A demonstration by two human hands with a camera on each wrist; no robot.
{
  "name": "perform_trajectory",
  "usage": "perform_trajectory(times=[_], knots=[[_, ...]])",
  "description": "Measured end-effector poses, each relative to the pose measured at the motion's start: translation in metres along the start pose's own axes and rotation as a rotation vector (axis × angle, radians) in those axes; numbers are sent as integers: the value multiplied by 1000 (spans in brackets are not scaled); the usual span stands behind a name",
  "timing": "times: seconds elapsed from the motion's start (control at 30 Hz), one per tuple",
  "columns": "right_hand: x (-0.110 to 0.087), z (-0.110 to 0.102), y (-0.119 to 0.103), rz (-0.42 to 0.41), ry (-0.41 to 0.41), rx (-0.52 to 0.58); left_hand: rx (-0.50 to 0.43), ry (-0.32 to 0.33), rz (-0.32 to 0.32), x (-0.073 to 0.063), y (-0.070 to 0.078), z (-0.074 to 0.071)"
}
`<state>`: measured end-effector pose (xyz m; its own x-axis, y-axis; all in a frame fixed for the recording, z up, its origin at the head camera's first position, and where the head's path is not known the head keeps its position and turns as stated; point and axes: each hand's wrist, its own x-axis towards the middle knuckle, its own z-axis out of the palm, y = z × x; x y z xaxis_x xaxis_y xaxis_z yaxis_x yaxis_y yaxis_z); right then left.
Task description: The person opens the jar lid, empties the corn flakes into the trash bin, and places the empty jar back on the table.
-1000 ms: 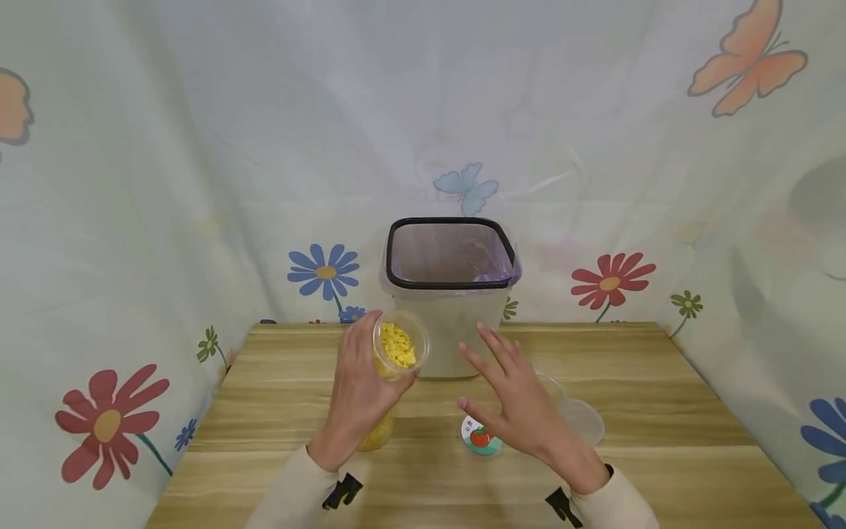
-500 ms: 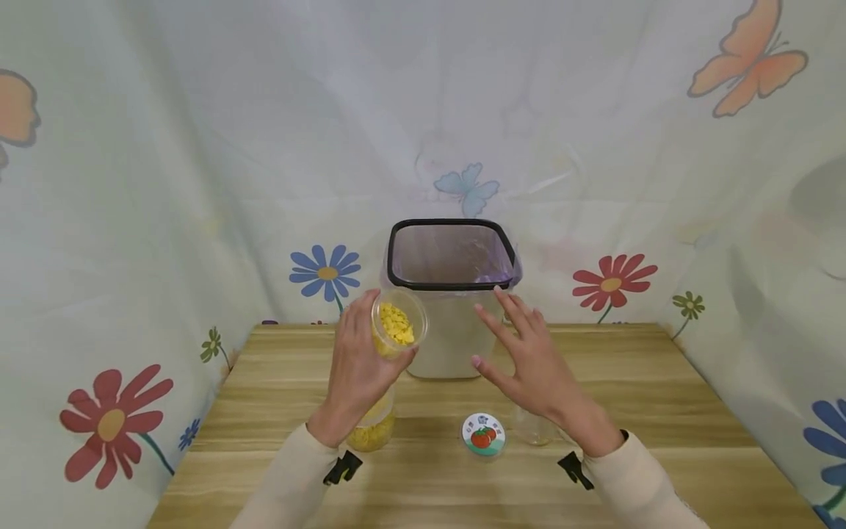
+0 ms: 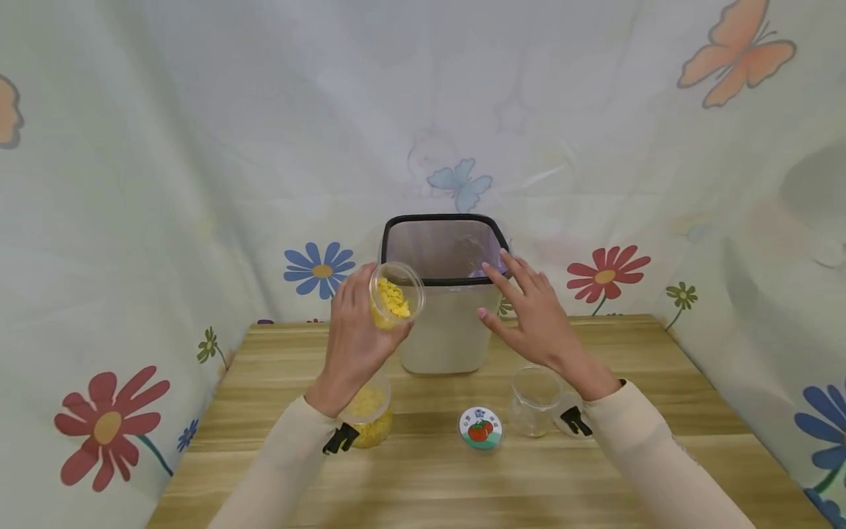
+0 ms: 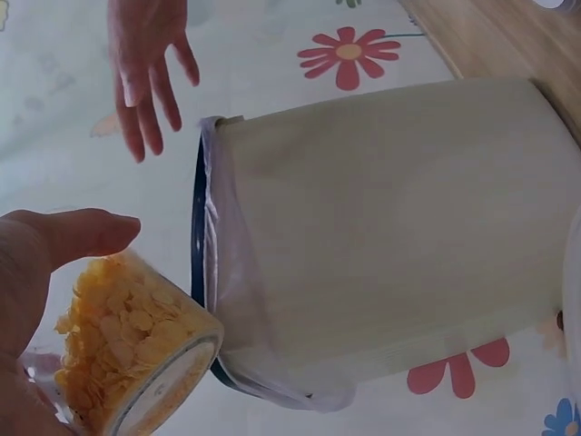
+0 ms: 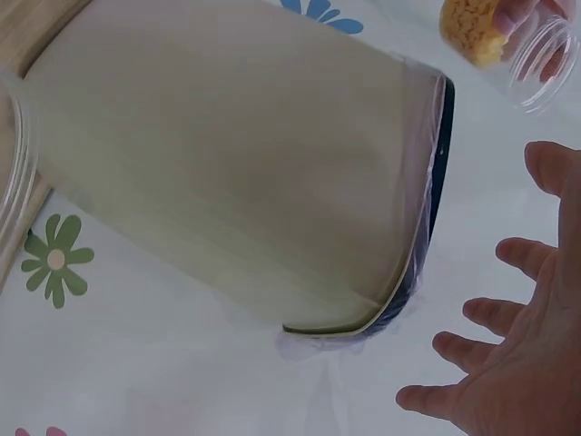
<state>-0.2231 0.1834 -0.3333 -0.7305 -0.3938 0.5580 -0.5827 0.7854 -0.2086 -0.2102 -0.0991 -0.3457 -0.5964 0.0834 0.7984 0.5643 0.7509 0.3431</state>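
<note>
My left hand (image 3: 357,330) grips a clear plastic jar (image 3: 396,294) partly filled with yellow flakes. The jar has no lid on and leans with its mouth turned to the right, overlapping the front left of the bin's rim in the head view. In the left wrist view flakes (image 4: 123,331) show through its wall. My right hand (image 3: 538,316) holds nothing; its fingers are spread near the right front of the rim. The tall pale bin (image 3: 446,334) has a black rim and a thin purplish liner (image 5: 419,182).
Below my left hand stands a second jar (image 3: 371,426) with yellow flakes. A round lid with tomatoes printed on it (image 3: 480,429) lies on the wooden table (image 3: 423,485). Right of it is an empty clear jar (image 3: 537,400). A flower-printed curtain (image 3: 317,147) hangs behind.
My left hand has raised the jar toward the bin's rim. My right hand has risen and moved right, with fingers still spread; the empty jar beneath it now shows more.
</note>
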Motion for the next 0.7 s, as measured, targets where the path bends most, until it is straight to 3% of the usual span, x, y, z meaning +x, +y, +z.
perform_trajectory(times=[0.3, 0.7], knots=[[21, -5, 16, 52, -90, -38, 44, 20, 59, 19, -4, -1], [50, -12, 28, 94, -185, -26, 100, -15, 62, 48, -11, -5]])
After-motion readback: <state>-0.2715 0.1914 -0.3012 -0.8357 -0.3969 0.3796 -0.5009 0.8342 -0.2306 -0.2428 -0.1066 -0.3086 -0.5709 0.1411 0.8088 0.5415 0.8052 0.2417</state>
